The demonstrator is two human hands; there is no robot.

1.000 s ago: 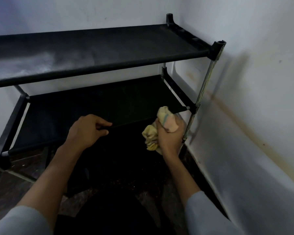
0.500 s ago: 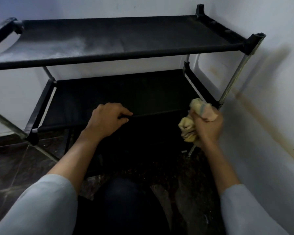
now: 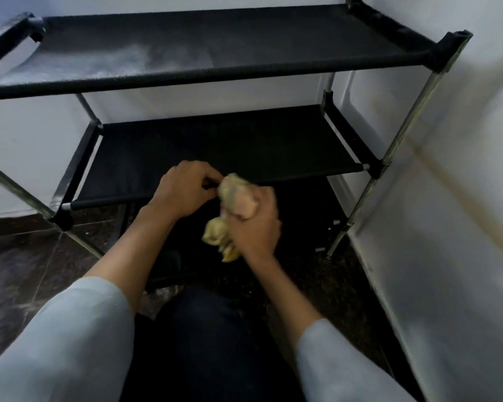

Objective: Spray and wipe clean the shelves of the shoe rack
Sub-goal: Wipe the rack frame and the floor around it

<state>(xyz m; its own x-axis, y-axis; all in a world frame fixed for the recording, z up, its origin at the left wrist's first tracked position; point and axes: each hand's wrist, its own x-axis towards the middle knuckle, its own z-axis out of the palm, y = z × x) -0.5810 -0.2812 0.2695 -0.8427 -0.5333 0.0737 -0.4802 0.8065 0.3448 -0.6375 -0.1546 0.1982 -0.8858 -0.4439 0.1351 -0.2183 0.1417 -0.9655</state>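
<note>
Two hands work at the front edge of the lower shelf (image 3: 233, 146) of a black shoe rack (image 3: 447, 47) set in a corner. Far left: the rack's left metal legs (image 3: 15, 187) slant down onto the dark tiled floor (image 3: 26, 256), open floor beside them. Upper shelf (image 3: 230, 39) spans the frame, with a pale dusty or wet-looking patch on its left half. Below it, the lower shelf's front bar (image 3: 114, 200) runs from the left joint up toward the right post. Left hand (image 3: 183, 190) grips that bar near mid-span, fingers curled over it, thumb side toward the cloth. Just right, touching or nearly touching the left hand, the right hand (image 3: 253, 221) clenches a bunched yellow cloth (image 3: 230, 195), top of the wad against the bar edge, loose end hanging below the fist. Hand slightly blurred. Right of the hands, bar free up to the right front post (image 3: 389, 158). That post stands close to the white side wall (image 3: 462, 198), narrow gap. Dark floor open under the shelf. Grey sleeves and a dark knee (image 3: 204, 329) at the bottom.
</note>
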